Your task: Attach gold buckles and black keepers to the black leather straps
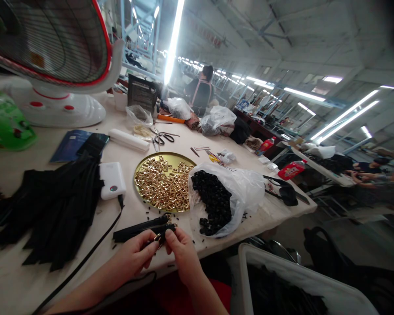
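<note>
My left hand (143,250) and my right hand (181,247) meet at the table's front edge, thumbs and fingers pinched together. Between them is a small gold metal buckle (158,237) with a black strap piece (163,236), partly covered by the fingers. Just behind lie black straps (134,229) with gold pieces at their right end. Beyond is a round gold tray (138,197) heaped with small gold buckles (162,186). To its right, an open clear plastic bag (245,188) spills small black pieces (213,201).
A pile of black straps (62,205) and a white power bank (113,180) with a cable lie left. A fan (62,105) stands behind. Scissors (162,138) and pliers (213,157) lie farther back. A white bin (245,267) is below right. Other people (201,92) sit farther away.
</note>
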Motion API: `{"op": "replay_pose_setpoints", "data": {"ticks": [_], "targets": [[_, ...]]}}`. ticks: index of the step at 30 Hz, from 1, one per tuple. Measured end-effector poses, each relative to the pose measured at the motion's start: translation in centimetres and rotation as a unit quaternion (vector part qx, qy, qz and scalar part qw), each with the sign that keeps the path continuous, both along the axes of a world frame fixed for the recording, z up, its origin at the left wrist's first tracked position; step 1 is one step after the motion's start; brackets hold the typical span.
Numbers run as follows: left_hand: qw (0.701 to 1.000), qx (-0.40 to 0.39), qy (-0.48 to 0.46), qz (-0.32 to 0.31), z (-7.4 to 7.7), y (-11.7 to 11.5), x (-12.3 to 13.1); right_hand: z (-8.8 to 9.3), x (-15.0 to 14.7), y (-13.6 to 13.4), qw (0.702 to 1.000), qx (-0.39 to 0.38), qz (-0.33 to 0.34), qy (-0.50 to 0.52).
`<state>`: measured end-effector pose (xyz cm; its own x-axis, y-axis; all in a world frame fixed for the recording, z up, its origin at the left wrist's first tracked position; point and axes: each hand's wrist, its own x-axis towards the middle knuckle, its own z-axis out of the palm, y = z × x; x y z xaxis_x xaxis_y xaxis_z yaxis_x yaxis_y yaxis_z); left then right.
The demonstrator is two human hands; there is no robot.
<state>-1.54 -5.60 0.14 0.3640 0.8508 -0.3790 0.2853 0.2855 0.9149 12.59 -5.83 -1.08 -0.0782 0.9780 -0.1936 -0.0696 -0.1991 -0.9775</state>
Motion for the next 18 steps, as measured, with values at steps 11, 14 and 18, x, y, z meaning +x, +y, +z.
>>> {"op": "replay_pose_setpoints", "data": {"ticks": [11,14,18], "targets": [[0.988,0.125,0.082,-0.037,0.7,-0.1,-0.5,-1.3,-0.1,-0.1,0.972,-0.128,0.037,0.193],[0.993,0.097,0.062,-0.032,0.2,-0.1,-0.4,-1.3,-0.1,-0.2,0.976,-0.114,0.032,0.185],[0.998,0.046,0.032,-0.026,-0.3,-0.1,-0.3,-1.6,0.0,-0.1,0.981,-0.098,0.021,0.165]]}}
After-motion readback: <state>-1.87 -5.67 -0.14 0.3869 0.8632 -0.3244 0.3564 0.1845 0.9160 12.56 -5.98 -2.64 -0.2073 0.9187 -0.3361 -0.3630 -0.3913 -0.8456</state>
